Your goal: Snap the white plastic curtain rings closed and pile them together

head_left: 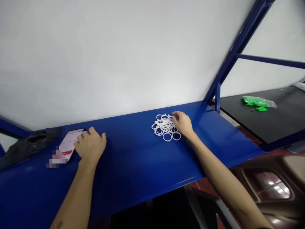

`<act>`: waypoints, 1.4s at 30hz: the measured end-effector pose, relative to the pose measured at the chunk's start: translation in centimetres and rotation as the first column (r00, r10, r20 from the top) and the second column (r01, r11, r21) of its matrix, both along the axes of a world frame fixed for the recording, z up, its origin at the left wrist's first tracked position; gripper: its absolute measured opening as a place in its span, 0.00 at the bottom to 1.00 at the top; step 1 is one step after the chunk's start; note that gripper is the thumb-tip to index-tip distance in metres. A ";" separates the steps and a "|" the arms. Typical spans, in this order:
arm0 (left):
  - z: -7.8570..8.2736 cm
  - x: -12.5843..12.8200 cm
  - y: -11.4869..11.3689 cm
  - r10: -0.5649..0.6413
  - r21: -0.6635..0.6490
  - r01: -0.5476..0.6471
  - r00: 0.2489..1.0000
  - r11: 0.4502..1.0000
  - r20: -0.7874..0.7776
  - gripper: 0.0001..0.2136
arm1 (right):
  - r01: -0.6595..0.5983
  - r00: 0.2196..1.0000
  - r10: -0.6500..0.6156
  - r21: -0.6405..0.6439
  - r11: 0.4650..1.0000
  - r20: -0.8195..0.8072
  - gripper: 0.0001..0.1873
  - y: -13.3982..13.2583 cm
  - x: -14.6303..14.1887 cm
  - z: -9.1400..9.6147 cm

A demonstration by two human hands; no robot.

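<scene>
My left hand rests palm down on the blue surface, its fingers spread and nothing in its grip. Just left of its fingertips lies a phone with a lit screen, partly blurred out. A loose pile of white rings, each with a small knob or tab, sits near the back of the same surface. At the right edge of this pile is my right hand, thumb and forefinger pointing left over the rings and slightly apart. No ring shows between them, though the other fingers are partly hidden.
A dark plastic bag lies at the far left of the blue tabletop. Blue metal posts rise at the right. Beyond them, a black table bears a clear bag of bright green pieces. A brown chair stands lower right.
</scene>
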State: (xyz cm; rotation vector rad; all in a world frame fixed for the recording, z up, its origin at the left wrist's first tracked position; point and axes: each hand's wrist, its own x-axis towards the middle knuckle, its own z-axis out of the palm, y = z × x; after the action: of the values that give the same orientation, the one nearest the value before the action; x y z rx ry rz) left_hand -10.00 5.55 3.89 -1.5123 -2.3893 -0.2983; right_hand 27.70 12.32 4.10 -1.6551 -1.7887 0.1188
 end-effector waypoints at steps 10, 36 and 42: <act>-1.7 2.4 1.2 -0.571 0.026 0.578 0.797 0.816 0.194 0.15 | 0.004 1.000 -0.005 0.059 0.998 0.017 0.11 1.1 1.1 -0.7; -0.6 10.1 -2.3 -0.802 0.546 0.607 0.549 0.577 0.236 0.11 | -0.626 0.687 0.552 0.001 0.780 -0.473 0.09 -7.4 -8.3 -0.6; -0.7 9.9 -1.7 -0.702 0.465 0.546 0.387 0.697 0.597 0.12 | -0.653 0.712 0.639 0.059 0.755 -0.291 0.08 -7.2 -8.0 -0.5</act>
State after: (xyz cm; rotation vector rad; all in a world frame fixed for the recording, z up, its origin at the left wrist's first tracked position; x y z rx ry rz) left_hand -0.09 3.87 3.18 -2.5082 -1.9533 -1.5767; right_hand 19.72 5.08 3.59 -0.8911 -2.0534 0.6951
